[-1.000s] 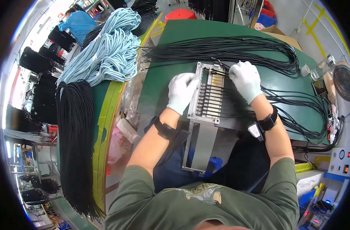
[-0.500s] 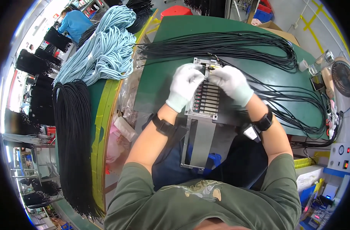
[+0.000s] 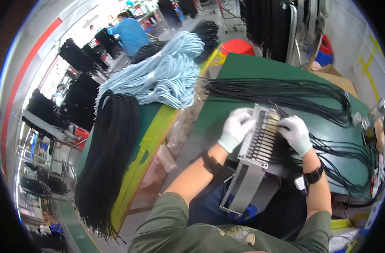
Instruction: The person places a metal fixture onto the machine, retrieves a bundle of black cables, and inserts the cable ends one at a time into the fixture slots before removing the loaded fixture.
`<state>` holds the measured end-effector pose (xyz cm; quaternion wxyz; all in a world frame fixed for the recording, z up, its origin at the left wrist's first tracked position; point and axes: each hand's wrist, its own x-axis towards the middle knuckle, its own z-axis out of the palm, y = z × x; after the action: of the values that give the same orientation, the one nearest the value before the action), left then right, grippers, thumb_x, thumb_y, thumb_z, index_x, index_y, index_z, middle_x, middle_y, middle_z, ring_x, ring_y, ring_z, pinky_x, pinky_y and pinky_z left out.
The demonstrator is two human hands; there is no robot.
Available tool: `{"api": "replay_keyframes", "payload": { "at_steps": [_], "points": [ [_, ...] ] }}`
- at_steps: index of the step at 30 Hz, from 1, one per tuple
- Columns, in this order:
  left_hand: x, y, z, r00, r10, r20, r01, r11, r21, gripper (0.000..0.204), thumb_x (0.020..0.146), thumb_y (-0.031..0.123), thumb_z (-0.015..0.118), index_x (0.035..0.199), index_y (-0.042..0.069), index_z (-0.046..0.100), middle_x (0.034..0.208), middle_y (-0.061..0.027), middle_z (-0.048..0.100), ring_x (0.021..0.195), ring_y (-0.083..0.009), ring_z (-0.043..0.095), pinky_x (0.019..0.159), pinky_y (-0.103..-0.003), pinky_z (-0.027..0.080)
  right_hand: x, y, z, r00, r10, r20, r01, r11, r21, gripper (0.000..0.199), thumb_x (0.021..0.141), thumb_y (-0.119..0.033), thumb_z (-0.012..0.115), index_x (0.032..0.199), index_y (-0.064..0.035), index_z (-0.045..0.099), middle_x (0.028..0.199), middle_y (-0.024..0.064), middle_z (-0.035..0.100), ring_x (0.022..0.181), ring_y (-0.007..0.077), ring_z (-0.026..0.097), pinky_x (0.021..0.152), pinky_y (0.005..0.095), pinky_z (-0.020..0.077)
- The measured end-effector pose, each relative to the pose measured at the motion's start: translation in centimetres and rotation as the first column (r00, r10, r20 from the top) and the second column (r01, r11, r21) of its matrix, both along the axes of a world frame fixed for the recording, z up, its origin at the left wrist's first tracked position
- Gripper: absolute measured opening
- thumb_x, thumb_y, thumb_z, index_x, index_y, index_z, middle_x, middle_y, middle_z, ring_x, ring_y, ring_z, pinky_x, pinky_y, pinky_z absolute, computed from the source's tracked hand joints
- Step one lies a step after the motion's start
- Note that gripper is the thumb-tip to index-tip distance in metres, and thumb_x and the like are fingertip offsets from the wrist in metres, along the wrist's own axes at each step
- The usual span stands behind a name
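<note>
A metal jig (image 3: 245, 152) with a row of narrow slots stands tilted before me, on a flat grey metal support (image 3: 247, 187). My left hand (image 3: 238, 130), in a white glove, is at the jig's upper left edge, thumb and fingers curled together in a pinch. Across from it, my right hand (image 3: 295, 134), gloved too, is closed with bent fingertips by the jig's upper right edge. What either pinch holds is too small to make out. Slim pale pieces (image 3: 265, 142) lie side by side in the slots. Black cables (image 3: 336, 145) lie on the table beyond my right hand.
The green table (image 3: 260, 67) carries a long black cable bundle (image 3: 281, 92) across its far side. On a side bench to the left lie light-blue cable coils (image 3: 158, 76) and a thick black bundle (image 3: 108, 164). A person in blue (image 3: 131, 36) is far back left.
My hands have drawn apart, from close together over the jig's far end to its two side edges. The view has turned, so the jig and table appear farther right and lower.
</note>
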<state>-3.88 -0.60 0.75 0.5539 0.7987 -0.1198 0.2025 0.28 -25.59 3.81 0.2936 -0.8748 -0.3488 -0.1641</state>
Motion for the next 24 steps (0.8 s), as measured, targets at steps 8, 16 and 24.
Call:
{"api": "replay_keyframes", "payload": {
  "at_steps": [8, 16, 24],
  "points": [
    [0.3, 0.3, -0.5, 0.992, 0.124, 0.036, -0.129, 0.975, 0.181, 0.013, 0.087, 0.013, 0.071, 0.095, 0.002, 0.073, 0.109, -0.0136, 0.071, 0.108, -0.0253, 0.064, 0.095, -0.036, 0.048, 0.2, 0.5, -0.5, 0.997, 0.047, -0.063, -0.043, 0.997, 0.068, 0.007, 0.077, -0.015, 0.071, 0.079, -0.0090, 0.069, 0.075, 0.0102, 0.064, 0.078, 0.0330, 0.059, 0.071, 0.0432, 0.0465],
    [1.9, 1.1, -1.2, 0.989, 0.147, -0.004, -0.138, 0.936, 0.323, 0.021, 0.093, 0.017, 0.064, 0.105, 0.002, 0.073, 0.103, -0.0134, 0.073, 0.102, -0.0293, 0.067, 0.092, -0.037, 0.051, 1.3, 0.6, 0.0, 0.989, -0.071, 0.127, 0.086, 0.989, -0.123, 0.010, 0.073, -0.015, 0.075, 0.078, -0.0129, 0.067, 0.075, 0.0054, 0.062, 0.084, 0.0299, 0.059, 0.075, 0.0408, 0.0462],
    [1.2, 0.8, -1.2, 0.992, 0.121, -0.048, -0.098, 0.936, 0.339, 0.023, 0.093, 0.019, 0.064, 0.109, 0.006, 0.073, 0.108, -0.0130, 0.072, 0.107, -0.0294, 0.065, 0.096, -0.037, 0.048, 0.6, 0.2, -0.4, 0.978, -0.051, 0.201, 0.090, 0.977, -0.194, 0.010, 0.073, -0.015, 0.075, 0.080, -0.0151, 0.068, 0.076, 0.0018, 0.062, 0.087, 0.0261, 0.059, 0.079, 0.0392, 0.0448]
  ]
}}
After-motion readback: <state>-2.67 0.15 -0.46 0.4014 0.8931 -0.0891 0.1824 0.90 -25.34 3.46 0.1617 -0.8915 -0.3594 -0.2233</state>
